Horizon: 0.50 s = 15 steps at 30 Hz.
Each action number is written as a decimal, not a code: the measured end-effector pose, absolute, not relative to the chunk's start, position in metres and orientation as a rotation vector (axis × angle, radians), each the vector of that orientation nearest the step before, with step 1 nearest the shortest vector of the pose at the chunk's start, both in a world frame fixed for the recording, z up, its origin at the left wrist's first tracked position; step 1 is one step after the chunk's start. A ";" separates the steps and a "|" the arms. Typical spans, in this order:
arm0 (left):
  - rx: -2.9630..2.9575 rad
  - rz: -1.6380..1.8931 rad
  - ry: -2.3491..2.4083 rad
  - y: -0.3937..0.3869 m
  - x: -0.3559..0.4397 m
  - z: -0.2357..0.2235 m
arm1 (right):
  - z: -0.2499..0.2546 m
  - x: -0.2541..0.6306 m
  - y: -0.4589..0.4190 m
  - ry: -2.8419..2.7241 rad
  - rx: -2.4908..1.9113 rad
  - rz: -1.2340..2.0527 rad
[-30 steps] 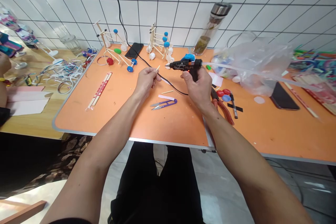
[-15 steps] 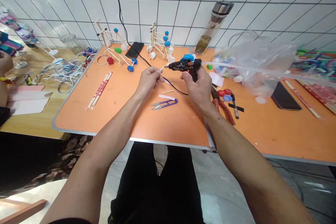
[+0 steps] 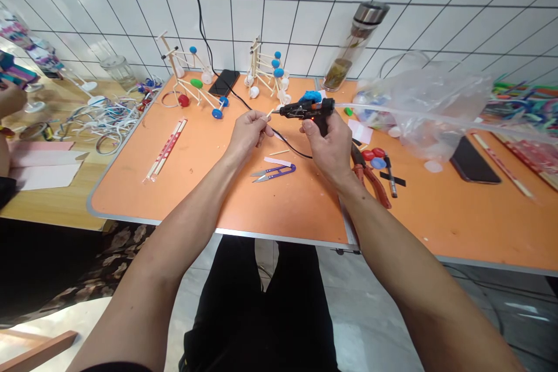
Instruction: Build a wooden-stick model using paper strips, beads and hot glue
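Pinching a short wooden stick [image 3: 270, 113] beside the tip of the hot-glue gun [image 3: 305, 109] over the desk [image 3: 209, 197], the fingers of the left hand [image 3: 249, 131] could burn if the right hand [image 3: 330, 142], wrapped around the grip, slips.

Hands [image 3: 249, 132] over the orange table [image 3: 183, 195]: short stick [image 3: 270, 113] left, black glue gun [image 3: 305, 110] right.

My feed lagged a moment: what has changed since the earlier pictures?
The left hand moved right, bringing its wooden stick close to the nozzle of the glue gun; contact is unclear. Nothing was grasped or released. The right hand still holds the glue gun; the purple snips stayed put.
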<state>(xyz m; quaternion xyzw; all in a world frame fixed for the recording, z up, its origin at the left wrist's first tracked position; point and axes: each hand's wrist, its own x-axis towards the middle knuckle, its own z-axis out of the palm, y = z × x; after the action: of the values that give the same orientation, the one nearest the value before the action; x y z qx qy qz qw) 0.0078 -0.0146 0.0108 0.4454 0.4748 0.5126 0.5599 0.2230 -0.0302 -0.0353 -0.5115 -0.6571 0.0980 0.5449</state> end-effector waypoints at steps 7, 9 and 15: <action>1.046 1.212 1.117 -0.015 0.008 0.011 | -0.036 0.223 -0.030 -1.569 -1.229 0.218; 1.049 1.212 1.118 -0.016 0.008 0.011 | -0.037 0.223 -0.030 -1.568 -1.235 0.212; 1.046 1.212 1.115 -0.016 0.008 0.011 | -0.036 0.222 -0.031 -1.568 -1.221 0.216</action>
<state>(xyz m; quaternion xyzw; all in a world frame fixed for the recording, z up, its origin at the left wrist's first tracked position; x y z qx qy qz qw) 0.0076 -0.0156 0.0110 0.4439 0.4733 0.5143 0.5606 0.2224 -0.0308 -0.0363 -0.5138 -0.6598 0.0909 0.5407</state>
